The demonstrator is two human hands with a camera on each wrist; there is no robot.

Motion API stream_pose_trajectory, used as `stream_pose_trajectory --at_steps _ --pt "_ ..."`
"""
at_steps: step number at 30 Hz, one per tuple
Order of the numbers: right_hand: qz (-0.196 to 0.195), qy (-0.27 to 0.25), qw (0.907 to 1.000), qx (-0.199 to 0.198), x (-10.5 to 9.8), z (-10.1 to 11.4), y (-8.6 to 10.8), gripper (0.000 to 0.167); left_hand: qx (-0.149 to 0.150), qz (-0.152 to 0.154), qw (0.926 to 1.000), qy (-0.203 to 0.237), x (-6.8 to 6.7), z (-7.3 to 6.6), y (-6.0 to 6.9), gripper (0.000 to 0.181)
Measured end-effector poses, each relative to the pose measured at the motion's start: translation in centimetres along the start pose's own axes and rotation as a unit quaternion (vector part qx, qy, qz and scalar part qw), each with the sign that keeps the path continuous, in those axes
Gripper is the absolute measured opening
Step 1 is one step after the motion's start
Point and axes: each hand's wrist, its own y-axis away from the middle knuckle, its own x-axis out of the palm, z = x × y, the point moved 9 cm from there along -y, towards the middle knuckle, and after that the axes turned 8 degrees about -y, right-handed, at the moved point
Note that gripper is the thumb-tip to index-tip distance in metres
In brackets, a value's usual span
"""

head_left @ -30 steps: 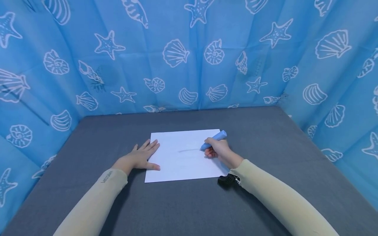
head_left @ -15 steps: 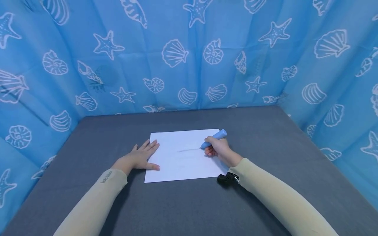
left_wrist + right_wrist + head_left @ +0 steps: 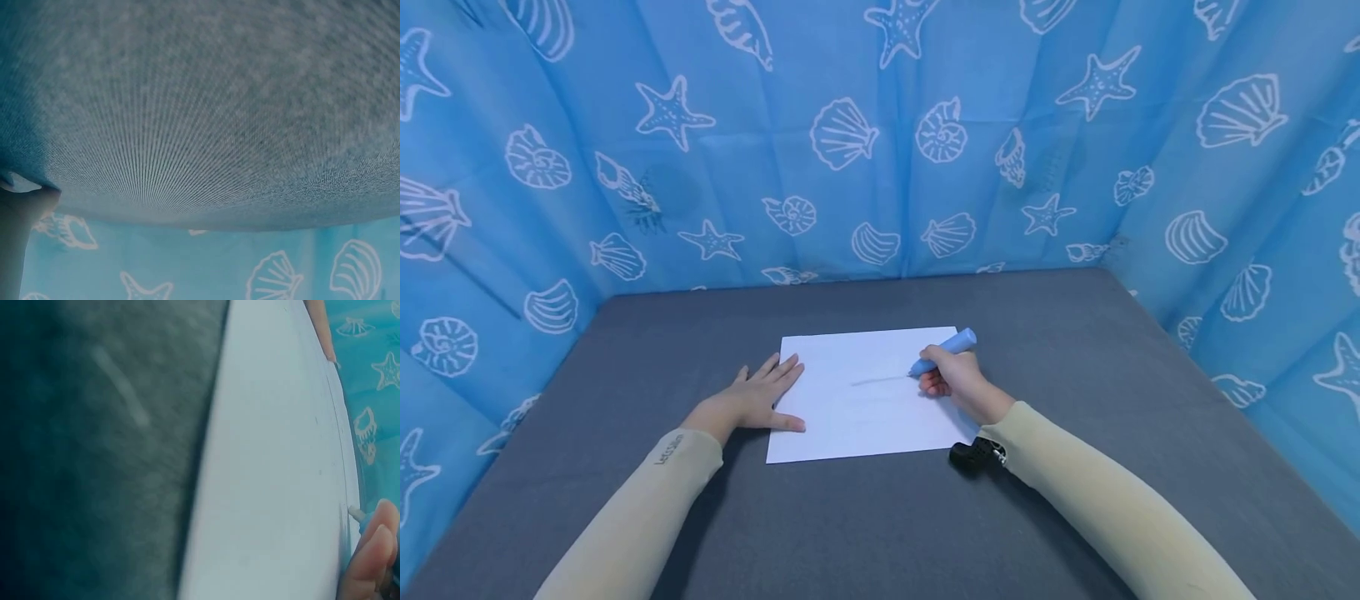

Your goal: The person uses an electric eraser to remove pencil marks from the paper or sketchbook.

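Note:
A white sheet of paper (image 3: 850, 425) lies on the grey-covered table. My left hand (image 3: 752, 402) rests on its left edge, fingers and thumb spread. In my right hand (image 3: 958, 382) I grip a thick light-blue marker (image 3: 958, 342), its tip at the paper right of the middle. From that tip a thin, faint line (image 3: 876, 382) runs to the left. The right wrist view catches the curled fingers (image 3: 375, 550) and the marker's tip (image 3: 356, 513) at its right edge. Only a dark bit of the left hand (image 3: 28, 206) enters the left wrist view.
Grey cloth (image 3: 850, 533) covers the table around the sheet. A blue curtain (image 3: 737, 150) with white shells and starfish hangs behind and along both sides. A black device (image 3: 973, 456) sits at the right wrist, by the paper's lower right corner.
Both hands, the marker and the paper keep their places. The head view has shifted very slightly. No clear lengthening of the line shows.

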Motion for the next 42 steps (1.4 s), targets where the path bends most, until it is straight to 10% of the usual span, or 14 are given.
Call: stream_pose_trajectory --at_steps 42 --pt "0.004 -0.001 1.0 0.001 0.09 0.07 0.01 0.027 -0.003 0.008 0.9999 0.005 -0.09 0.03 0.04 0.109"
